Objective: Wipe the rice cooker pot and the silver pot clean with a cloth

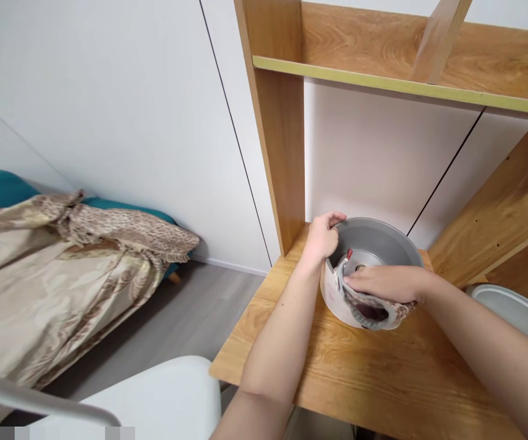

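Observation:
A round pot [378,231] with a grey inside and a paler outside stands on the wooden desk. Its bottom shows a small round piece at the middle, partly covered. My left hand [323,237] grips the rim at the left, thumb and fingers closed on it. Over the near rim lies a patterned, padded cloth [360,311] with a dark opening and a red tab, perhaps a mitt. My right hand [385,282] reaches across the pot and holds this cloth against the near wall, fingers stretched along it; the fingers' undersides are hidden.
A round silvery lid or pan [516,308] lies at the right on the wooden desk [351,379]. A shelf [383,76] rises behind the pot. To the left are a white chair [167,391] and a cloth-covered sofa [80,263].

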`<action>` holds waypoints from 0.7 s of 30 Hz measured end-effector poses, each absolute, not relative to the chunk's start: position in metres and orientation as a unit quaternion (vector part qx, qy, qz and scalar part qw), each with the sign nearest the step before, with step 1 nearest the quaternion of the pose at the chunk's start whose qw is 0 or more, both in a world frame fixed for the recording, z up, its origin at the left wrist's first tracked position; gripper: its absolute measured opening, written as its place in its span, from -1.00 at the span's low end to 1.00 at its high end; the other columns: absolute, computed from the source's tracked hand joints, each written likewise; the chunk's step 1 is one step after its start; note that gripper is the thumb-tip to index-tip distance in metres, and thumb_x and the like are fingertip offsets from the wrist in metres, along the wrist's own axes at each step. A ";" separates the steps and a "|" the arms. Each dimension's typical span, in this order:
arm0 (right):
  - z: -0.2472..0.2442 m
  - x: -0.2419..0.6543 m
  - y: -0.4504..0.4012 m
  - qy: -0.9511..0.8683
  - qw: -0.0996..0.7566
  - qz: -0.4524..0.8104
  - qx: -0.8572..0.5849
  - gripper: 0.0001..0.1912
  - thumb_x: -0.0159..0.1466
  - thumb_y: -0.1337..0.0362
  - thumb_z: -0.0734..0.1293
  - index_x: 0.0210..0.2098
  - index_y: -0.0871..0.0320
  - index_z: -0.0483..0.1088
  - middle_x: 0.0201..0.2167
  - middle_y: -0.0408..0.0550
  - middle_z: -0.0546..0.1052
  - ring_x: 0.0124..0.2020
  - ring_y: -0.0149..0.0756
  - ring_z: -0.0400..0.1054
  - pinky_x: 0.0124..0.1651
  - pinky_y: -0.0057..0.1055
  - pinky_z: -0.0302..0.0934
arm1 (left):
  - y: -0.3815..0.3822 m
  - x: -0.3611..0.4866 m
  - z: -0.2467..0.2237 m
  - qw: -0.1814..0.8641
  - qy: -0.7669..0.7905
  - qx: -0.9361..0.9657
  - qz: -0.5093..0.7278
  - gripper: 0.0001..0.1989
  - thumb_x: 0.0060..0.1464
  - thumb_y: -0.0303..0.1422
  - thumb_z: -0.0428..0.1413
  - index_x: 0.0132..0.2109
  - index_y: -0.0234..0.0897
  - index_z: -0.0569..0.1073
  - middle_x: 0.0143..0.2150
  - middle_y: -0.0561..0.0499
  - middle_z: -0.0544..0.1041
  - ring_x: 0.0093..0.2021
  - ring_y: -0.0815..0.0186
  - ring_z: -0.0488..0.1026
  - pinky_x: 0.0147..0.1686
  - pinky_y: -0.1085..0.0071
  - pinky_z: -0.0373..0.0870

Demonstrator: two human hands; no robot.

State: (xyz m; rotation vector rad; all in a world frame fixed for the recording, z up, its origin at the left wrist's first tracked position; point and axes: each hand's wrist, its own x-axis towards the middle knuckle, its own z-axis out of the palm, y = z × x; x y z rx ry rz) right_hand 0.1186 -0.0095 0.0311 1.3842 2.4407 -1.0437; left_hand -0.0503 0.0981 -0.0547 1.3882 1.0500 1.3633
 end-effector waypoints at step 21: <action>0.040 0.111 -0.009 0.747 0.246 -0.340 0.515 -0.03 0.55 -0.49 0.27 0.42 0.22 0.66 0.54 0.40 0.57 0.54 0.39 0.46 0.61 0.14 0.24 | 0.095 -0.046 -0.054 0.432 0.425 0.586 0.538 -0.54 0.02 -0.81 0.12 -0.16 -0.20 0.69 -0.01 -0.08 0.89 0.24 0.07 0.82 0.56 -0.03 0.55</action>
